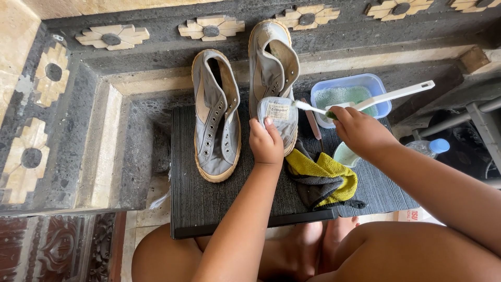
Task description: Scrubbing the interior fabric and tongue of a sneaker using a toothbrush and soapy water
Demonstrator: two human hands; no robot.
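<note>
Dark ribbed mat (219,203) on a carved stone step; my left hand (265,143) pins the right grey sneaker's (272,73) tongue flat; right hand (360,130) is closed round a white brush (386,96), bristles at that tongue, soapy tub (376,83) just behind; the other sneaker (215,115) waits left.

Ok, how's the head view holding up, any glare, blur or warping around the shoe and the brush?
Head view: even, soft daylight, no hard glare; right shoe and its tongue under the left hand are sharp. The toothbrush in the right hand shows no real motion blur. Wide-angle bending curves the stone ledge at the edges; the far right corner is in deep shadow.
</note>
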